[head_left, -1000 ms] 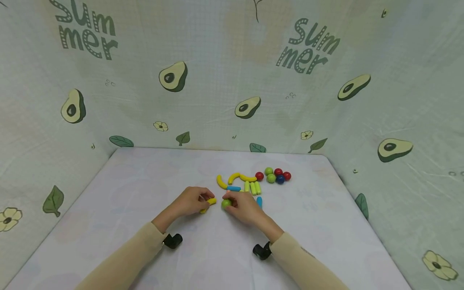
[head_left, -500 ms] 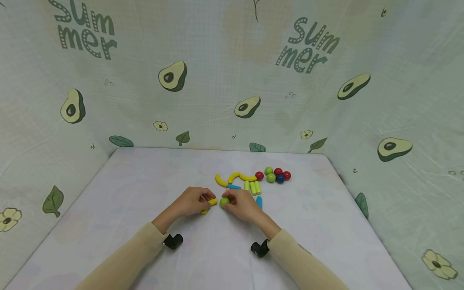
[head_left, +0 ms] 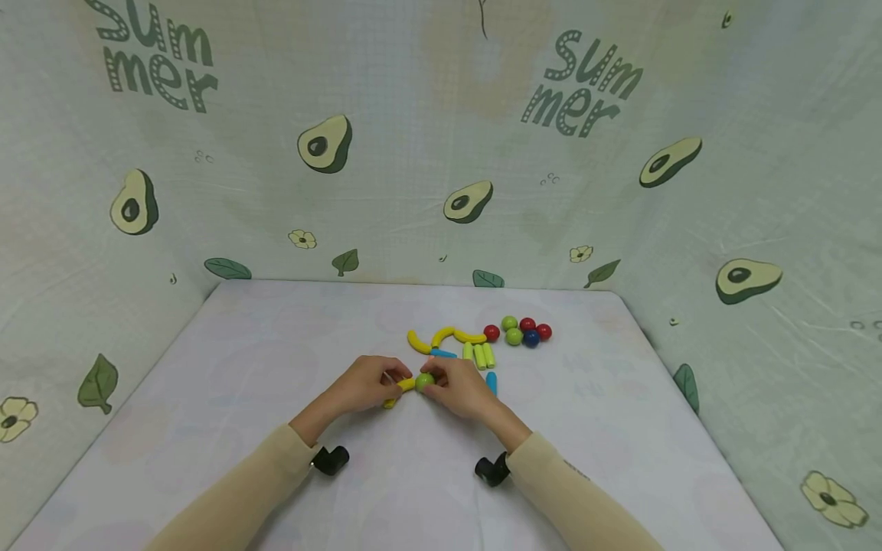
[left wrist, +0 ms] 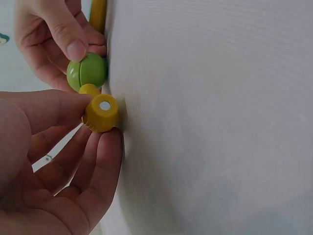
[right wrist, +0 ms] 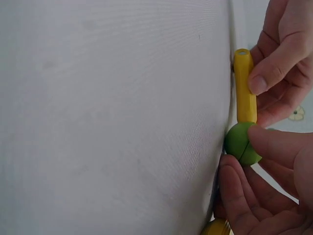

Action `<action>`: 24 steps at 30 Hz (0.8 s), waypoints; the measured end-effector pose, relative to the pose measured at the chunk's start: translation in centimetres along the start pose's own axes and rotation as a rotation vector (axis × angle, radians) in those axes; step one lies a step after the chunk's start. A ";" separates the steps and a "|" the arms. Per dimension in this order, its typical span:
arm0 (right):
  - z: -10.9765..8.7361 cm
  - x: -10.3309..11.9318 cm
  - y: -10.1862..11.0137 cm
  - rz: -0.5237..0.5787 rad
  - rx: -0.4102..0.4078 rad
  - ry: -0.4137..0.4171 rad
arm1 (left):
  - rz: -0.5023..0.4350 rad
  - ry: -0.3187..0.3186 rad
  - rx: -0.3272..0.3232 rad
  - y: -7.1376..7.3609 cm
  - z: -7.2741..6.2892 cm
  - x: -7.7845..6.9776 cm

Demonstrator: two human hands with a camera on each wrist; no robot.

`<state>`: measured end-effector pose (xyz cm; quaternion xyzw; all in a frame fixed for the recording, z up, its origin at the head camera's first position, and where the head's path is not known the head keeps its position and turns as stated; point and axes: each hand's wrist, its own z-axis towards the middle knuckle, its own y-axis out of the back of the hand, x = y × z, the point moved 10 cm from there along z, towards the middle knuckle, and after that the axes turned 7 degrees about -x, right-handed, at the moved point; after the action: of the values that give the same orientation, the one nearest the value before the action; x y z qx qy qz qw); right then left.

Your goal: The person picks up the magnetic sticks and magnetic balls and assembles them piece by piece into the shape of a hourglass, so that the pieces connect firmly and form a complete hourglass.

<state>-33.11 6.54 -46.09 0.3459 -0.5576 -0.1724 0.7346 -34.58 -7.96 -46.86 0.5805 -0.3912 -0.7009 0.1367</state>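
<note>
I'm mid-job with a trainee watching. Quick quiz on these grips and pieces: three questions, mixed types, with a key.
1. What does the left grip hold?
A) a blue stick
B) a yellow piece
C) a red ball

2. True or false: the right grip holds a blue ball.

3. How many red balls are in sight on the table?

Key:
1. B.
2. False; it pinches a green ball.
3. Three.
</note>
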 end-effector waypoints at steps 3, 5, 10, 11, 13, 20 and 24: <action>0.1 0.0 0.0 0.003 0.005 0.002 | 0.003 0.000 0.005 0.0 0.0 -0.1; 0.1 0.0 0.0 0.001 0.009 0.006 | 0.005 0.001 0.012 0.0 0.0 -0.1; 0.1 0.1 0.1 0.001 0.008 0.016 | 0.010 0.002 0.030 -0.2 -0.1 -0.1; 0.2 0.1 0.1 0.002 0.008 0.017 | 0.008 0.000 0.033 -0.3 -0.1 -0.1; 0.2 0.1 0.1 0.005 0.006 0.019 | 0.005 0.004 0.035 -0.3 -0.2 -0.1; 0.2 -0.1 0.2 0.038 -0.006 0.002 | -0.023 0.047 0.039 -0.7 -0.4 0.1; 0.2 -0.1 0.2 0.043 -0.010 0.003 | -0.040 0.062 0.043 -0.8 -0.5 0.2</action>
<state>-33.38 6.68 -45.95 0.3302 -0.5629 -0.1588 0.7409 -33.94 -7.72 -47.58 0.6124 -0.3900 -0.6767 0.1223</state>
